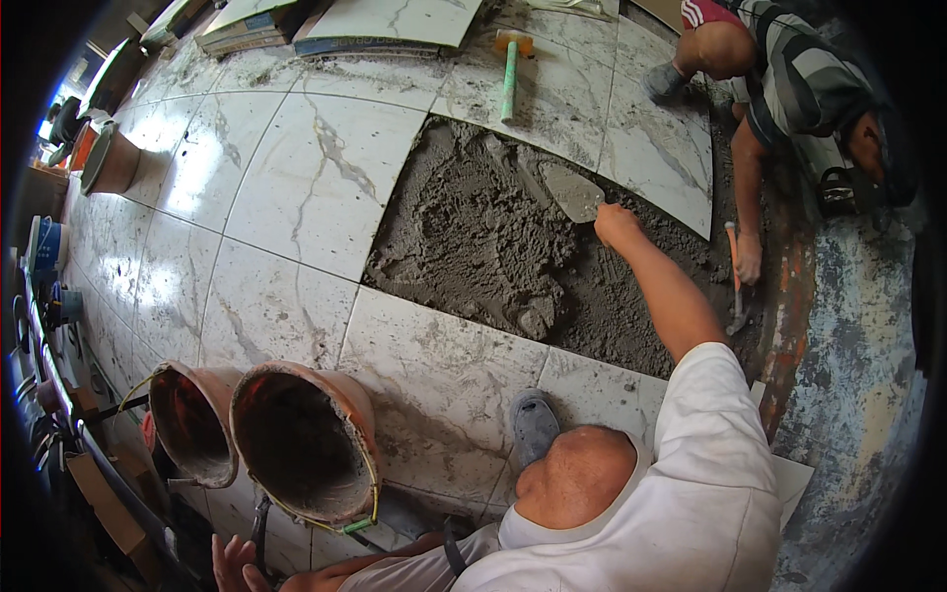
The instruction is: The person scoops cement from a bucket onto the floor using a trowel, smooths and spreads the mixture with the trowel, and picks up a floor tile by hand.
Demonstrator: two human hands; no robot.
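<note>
Head view, right hand (617,223) gripping trowel (572,192) over mortar bed (493,237), tiles (316,178) bordering

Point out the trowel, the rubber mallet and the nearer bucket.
trowel (572,190): head view, on the flat metal blade over the mortar.
rubber mallet (509,79): head view, on its green handle.
nearer bucket (306,444): head view, on its dark inside wall.

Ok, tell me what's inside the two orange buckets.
Both orange buckets show only grey mortar crust smeared on their inner walls. Their bottoms lie in shadow, so anything there is hidden.
</note>
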